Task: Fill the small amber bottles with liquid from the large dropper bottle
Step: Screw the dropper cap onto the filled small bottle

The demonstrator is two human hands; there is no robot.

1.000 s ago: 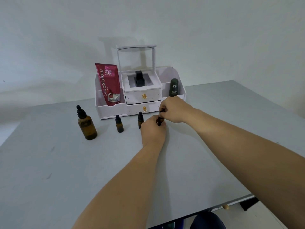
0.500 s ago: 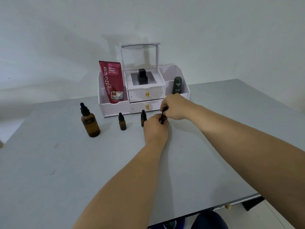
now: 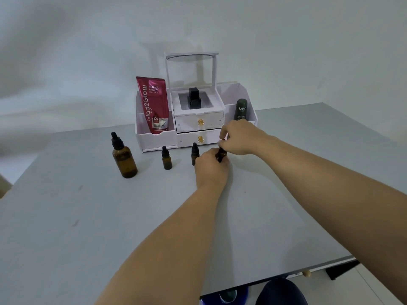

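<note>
The large amber dropper bottle point(image 3: 124, 158) stands capped at the left of the grey table point(image 3: 88, 216). Two small amber bottles with black dropper caps stand to its right, one point(image 3: 166, 158) alone and another point(image 3: 195, 153) just left of my hands. A third small bottle point(image 3: 221, 154) is mostly hidden between my hands. My left hand point(image 3: 211, 168) grips its body on the table. My right hand point(image 3: 239, 137) pinches its black cap from above.
A white cosmetic organizer point(image 3: 154, 137) with two gold-knobbed drawers stands behind the bottles. It holds a red Glad2Glow tube point(image 3: 154, 104), a black perfume bottle point(image 3: 193, 99) and a dark Kahf bottle point(image 3: 241, 110). The table's front edge runs at lower right.
Both hands stay on the third small bottle, with only slight finger shifts at its cap. The camera view has drifted a little, so everything sits slightly further right.
</note>
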